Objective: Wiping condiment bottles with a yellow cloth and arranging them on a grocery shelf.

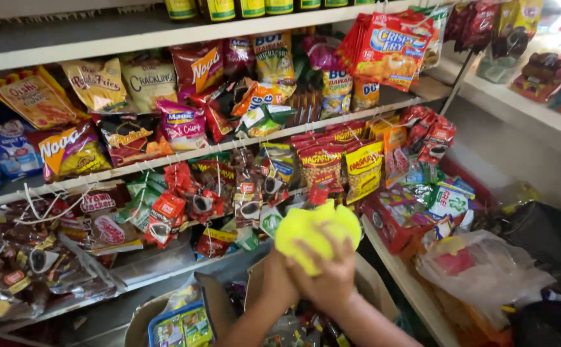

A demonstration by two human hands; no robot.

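Both the left hand (279,279) and the right hand (332,279) were clenched around a yellow cloth (315,232) above an open cardboard box (229,308), and a careless swipe might have knocked hanging sachets (190,199) off the shelf (165,157) behind.

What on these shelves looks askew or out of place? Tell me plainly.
Nothing looks spilled or torn. The snack packets on the middle shelf lie heaped and tilted rather than in rows. Both hands, left hand and right hand, clasp a yellow cloth over an open cardboard box.
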